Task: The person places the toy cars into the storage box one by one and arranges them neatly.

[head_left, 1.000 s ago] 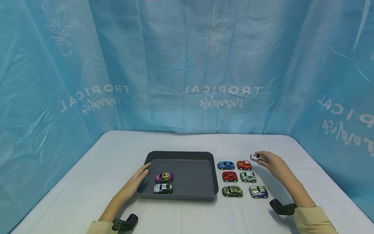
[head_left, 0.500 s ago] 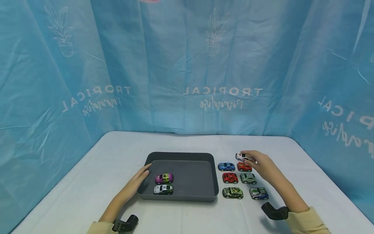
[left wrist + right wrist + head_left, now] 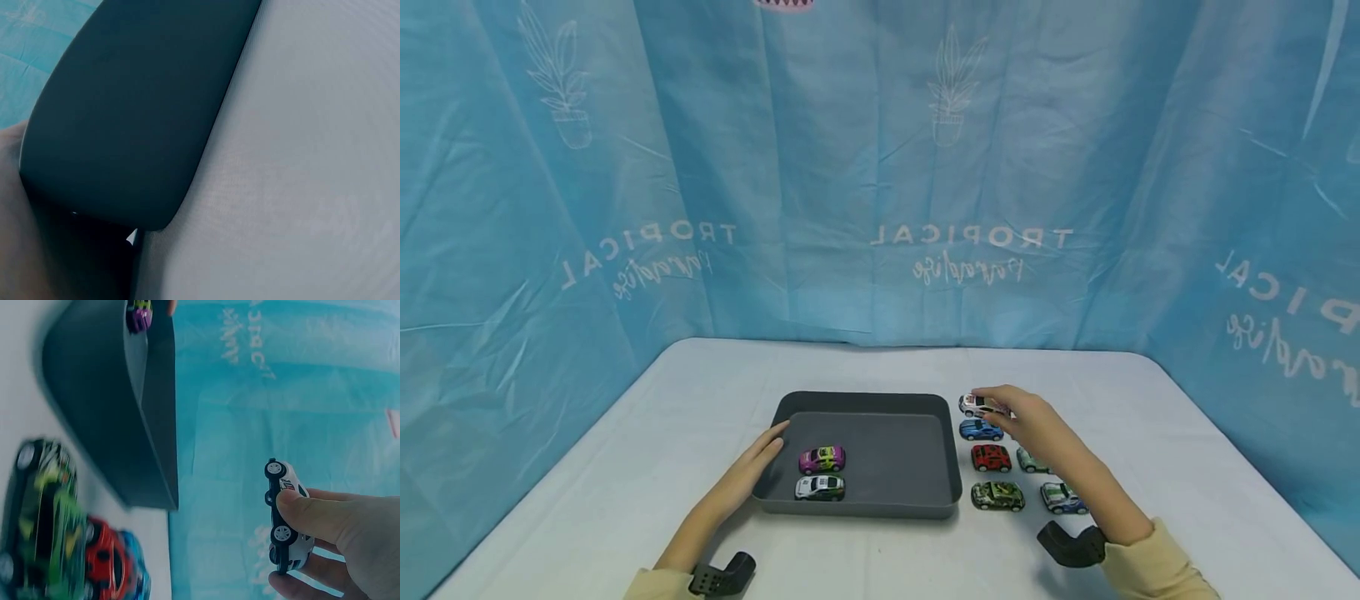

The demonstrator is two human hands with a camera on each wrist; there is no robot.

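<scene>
My right hand (image 3: 1026,423) pinches a white toy car (image 3: 973,404) between thumb and fingers, above the blue toy car (image 3: 979,430) and to the right of the tray. In the right wrist view the held car (image 3: 275,515) shows its wheels and dark underside, with my thumb against its side. My left hand (image 3: 745,473) rests on the left rim of a dark grey tray (image 3: 895,507), its fingers extended along the edge. Inside the tray, at its left, a purple-and-yellow toy car (image 3: 822,458) stands behind a white-and-green toy car (image 3: 820,488).
Right of the tray stand a red toy car (image 3: 991,457), a camouflage toy car (image 3: 997,496), a pale green toy car (image 3: 1032,462) and a white-blue-green toy car (image 3: 1062,497). My right arm partly covers the last two. A blue curtain (image 3: 880,167) surrounds the white table (image 3: 715,400).
My right hand has carried the white toy car leftward toward the tray, from beyond the red cars to above the blue one. My left hand has stayed on the rim.
</scene>
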